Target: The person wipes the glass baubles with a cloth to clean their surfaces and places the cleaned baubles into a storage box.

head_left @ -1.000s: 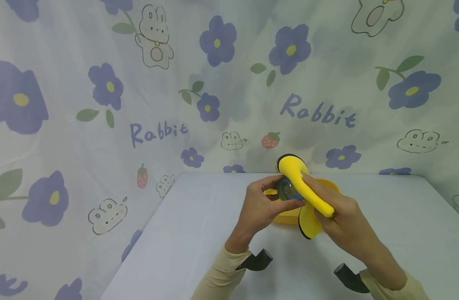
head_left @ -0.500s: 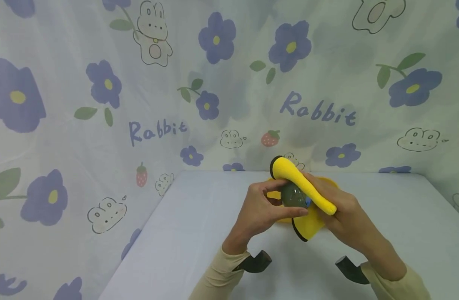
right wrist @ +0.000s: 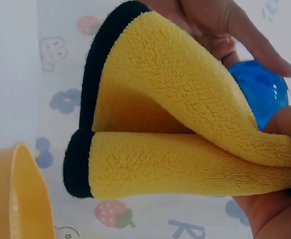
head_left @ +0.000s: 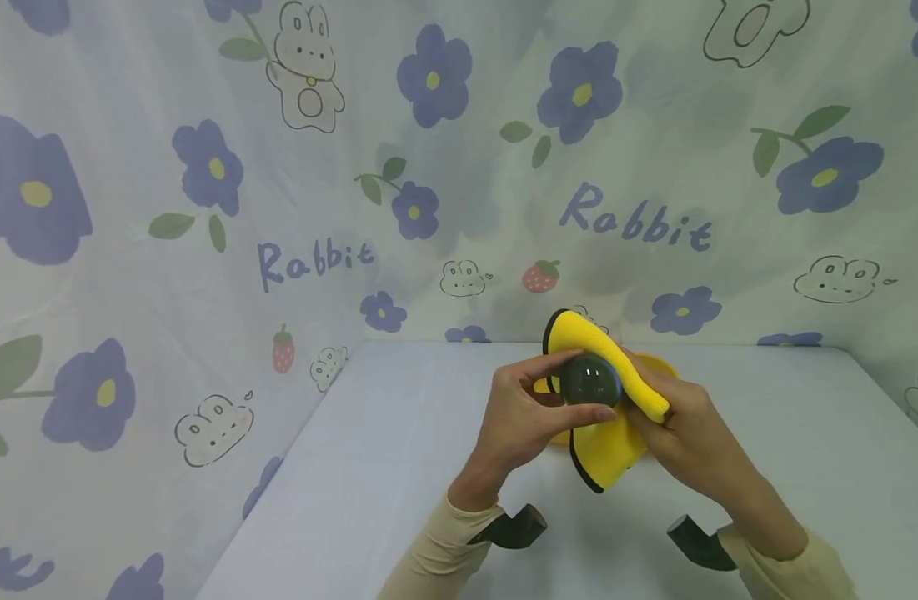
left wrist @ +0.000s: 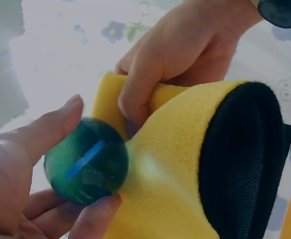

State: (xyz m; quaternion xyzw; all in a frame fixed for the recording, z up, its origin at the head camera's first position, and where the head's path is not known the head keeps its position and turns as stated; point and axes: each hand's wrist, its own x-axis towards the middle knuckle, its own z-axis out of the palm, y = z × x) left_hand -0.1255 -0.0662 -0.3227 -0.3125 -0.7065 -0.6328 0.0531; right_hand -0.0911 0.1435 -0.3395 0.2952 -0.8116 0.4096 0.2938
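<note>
A shiny see-through ball [head_left: 589, 382], green in the left wrist view and blue in the right wrist view, is pinched between the thumb and fingers of my left hand [head_left: 522, 412]. My right hand [head_left: 687, 425] grips a folded yellow cloth [left wrist: 160, 149] with black edging. The cloth lies against the ball's right side in the head view, and its black-edged flaps hang out above and below. Right thumb and fingers clamp the fold, as the left wrist view shows. Part of the ball is hidden behind the cloth in the right wrist view.
Behind the hands, a yellow plastic container [head_left: 663, 367] stands on the white table [head_left: 383, 467], mostly hidden by the cloth and hands. A curtain [head_left: 459, 167] printed with flowers and rabbits rises beyond the table. Dark curved mounts [head_left: 513, 529] stick out from both wrists.
The cloth has shifted across the ball, uncovering more of its front, and its lower flap has swung left. The ball looks turned in my left fingers. Both hands keep their hold.
</note>
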